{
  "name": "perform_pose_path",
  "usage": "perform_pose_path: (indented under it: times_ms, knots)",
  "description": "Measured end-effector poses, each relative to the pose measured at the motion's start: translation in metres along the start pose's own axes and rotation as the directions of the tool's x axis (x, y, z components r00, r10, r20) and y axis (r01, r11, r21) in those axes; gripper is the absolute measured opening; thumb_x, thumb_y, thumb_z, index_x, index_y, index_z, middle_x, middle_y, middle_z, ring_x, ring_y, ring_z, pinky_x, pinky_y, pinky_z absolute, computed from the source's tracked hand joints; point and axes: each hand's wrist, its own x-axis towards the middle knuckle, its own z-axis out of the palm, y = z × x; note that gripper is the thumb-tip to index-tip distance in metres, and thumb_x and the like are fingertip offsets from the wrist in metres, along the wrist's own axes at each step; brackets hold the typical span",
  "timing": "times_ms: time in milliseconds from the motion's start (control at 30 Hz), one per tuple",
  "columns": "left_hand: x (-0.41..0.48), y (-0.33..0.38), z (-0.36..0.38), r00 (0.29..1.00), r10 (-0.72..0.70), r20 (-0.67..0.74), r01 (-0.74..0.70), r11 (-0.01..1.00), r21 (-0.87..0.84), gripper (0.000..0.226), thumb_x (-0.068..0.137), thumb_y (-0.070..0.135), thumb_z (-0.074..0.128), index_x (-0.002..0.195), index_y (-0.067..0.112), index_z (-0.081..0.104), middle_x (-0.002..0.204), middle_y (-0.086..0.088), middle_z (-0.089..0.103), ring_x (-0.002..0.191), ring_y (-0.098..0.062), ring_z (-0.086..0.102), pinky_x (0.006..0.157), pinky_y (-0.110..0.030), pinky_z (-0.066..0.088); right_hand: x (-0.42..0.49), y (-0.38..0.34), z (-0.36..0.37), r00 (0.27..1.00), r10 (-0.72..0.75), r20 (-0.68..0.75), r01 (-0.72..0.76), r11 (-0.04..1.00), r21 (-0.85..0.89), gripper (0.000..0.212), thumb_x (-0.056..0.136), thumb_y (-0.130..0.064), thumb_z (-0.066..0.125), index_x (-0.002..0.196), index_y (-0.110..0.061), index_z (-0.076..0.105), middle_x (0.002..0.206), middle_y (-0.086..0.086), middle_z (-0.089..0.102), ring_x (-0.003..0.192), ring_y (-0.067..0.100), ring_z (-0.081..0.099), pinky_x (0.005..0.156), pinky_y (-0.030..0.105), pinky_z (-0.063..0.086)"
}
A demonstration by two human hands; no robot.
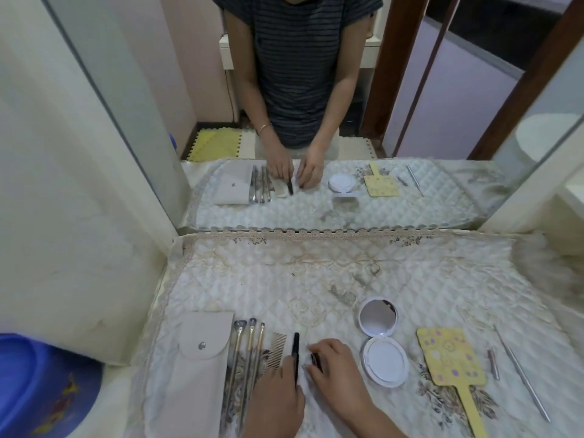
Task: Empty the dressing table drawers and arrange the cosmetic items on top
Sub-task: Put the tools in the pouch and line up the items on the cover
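My left hand (278,396) holds a thin black pencil-like stick (296,349), its tip pointing away from me on the quilted table cover (316,273). My right hand (335,368) rests beside it with its fingers curled on a small dark item (316,360), mostly hidden. Left of the hands lie a small comb (276,352), three makeup brushes (249,346) and a beige snap pouch (202,358). To the right stand an open white compact with mirror (380,339), a yellow hand mirror (450,358), a small metal tube (493,363) and a long metal tool (521,371).
A large wall mirror (316,121) rises behind the table and reflects me and the items. A white wall panel (79,216) bounds the left side. A blue plastic tub (41,384) sits low at the left. The cover's back half holds nothing.
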Motion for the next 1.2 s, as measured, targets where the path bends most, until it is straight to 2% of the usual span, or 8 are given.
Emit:
perform_pose_path:
  times_ms: [167,267,433,533,667,800,1000,1200]
  knots:
    - [0.000,-0.011,0.003,0.983,0.085,-0.165,-0.079,0.996,0.045,0.053,0.065,0.046,0.041,0.108,0.015,0.045,0.080,0.000,0.071,0.069,-0.018,0.067,0.061,-0.024,0.052,-0.015,0.033,-0.037,0.963,-0.014,-0.269,-0.039,0.981,-0.192,0.040,0.063,-0.037,0.064,0.102,-0.028,0.058,0.104,0.003,0.066,0.100,0.014,0.045,0.073,0.035,0.054]
    - [-0.001,-0.018,0.014,0.966,0.115,-0.233,-0.115,0.993,0.010,0.049,0.062,0.046,0.045,0.103,0.019,0.047,0.089,-0.004,0.064,0.076,-0.025,0.061,0.075,-0.033,0.040,-0.025,0.057,-0.056,0.949,0.195,-0.247,-0.249,0.945,-0.214,0.076,0.066,-0.037,0.077,0.132,-0.021,0.043,0.138,0.016,0.044,0.128,0.033,0.039,0.098,0.050,0.041]
    - [-0.002,-0.038,0.023,0.949,0.187,-0.255,-0.179,0.982,0.053,0.051,0.093,0.051,0.015,0.131,0.027,0.039,0.145,-0.004,0.039,0.142,-0.016,0.014,0.118,-0.030,0.001,-0.030,0.064,-0.053,0.964,0.260,-0.057,-0.262,0.964,-0.040,0.088,0.073,-0.042,0.067,0.143,-0.021,0.018,0.149,0.006,0.028,0.137,0.024,0.024,0.111,0.036,0.027]
    - [-0.003,-0.042,0.025,0.941,0.199,-0.273,-0.209,0.978,-0.006,0.053,0.094,0.051,0.014,0.145,0.034,0.013,0.158,0.006,0.001,0.145,-0.009,-0.006,0.119,-0.028,-0.008,-0.031,0.052,-0.044,0.968,0.249,-0.012,-0.249,0.968,-0.002,0.085,0.077,-0.039,0.066,0.144,-0.022,0.017,0.147,0.000,0.026,0.135,0.020,0.021,0.109,0.030,0.026]
    - [-0.004,-0.034,0.025,0.955,0.161,-0.248,-0.181,0.982,-0.058,0.049,0.095,0.047,0.018,0.139,0.030,0.030,0.146,-0.005,0.041,0.144,-0.008,-0.003,0.117,-0.026,0.000,-0.026,0.030,-0.028,0.982,0.165,0.086,-0.159,0.984,-0.074,0.086,0.078,-0.042,0.060,0.145,-0.022,0.009,0.147,-0.003,0.023,0.134,0.019,0.020,0.109,0.026,0.023]
    - [-0.003,-0.028,0.029,0.958,0.101,-0.269,-0.123,0.990,-0.066,0.051,0.094,0.047,0.014,0.134,0.024,0.035,0.156,0.005,0.011,0.144,-0.006,-0.006,0.116,-0.022,0.001,-0.022,0.019,-0.011,0.987,0.159,0.034,-0.156,0.984,-0.088,0.097,0.062,-0.059,0.044,0.143,-0.013,0.017,0.143,0.003,0.032,0.131,0.023,0.028,0.102,0.021,0.022]
    - [-0.005,-0.034,0.035,0.960,0.080,-0.267,-0.088,0.996,-0.017,0.053,0.093,0.049,0.015,0.123,0.020,0.047,0.130,-0.007,0.051,0.143,-0.005,0.002,0.113,-0.023,0.008,-0.022,0.011,-0.002,0.984,0.175,0.029,-0.171,0.979,-0.114,0.109,0.050,-0.066,0.031,0.143,-0.012,0.017,0.143,0.003,0.028,0.131,0.021,0.026,0.108,0.024,0.026]
    - [-0.005,-0.035,0.034,0.923,0.187,-0.337,-0.185,0.982,0.038,0.051,0.093,0.046,0.015,0.117,0.017,0.049,0.115,-0.014,0.067,0.111,-0.025,0.045,0.117,-0.025,0.000,-0.029,0.009,-0.014,0.988,0.154,0.006,-0.152,0.982,-0.107,0.100,0.060,-0.067,0.048,0.141,-0.012,0.025,0.144,0.003,0.029,0.135,0.023,0.024,0.110,0.026,0.022]
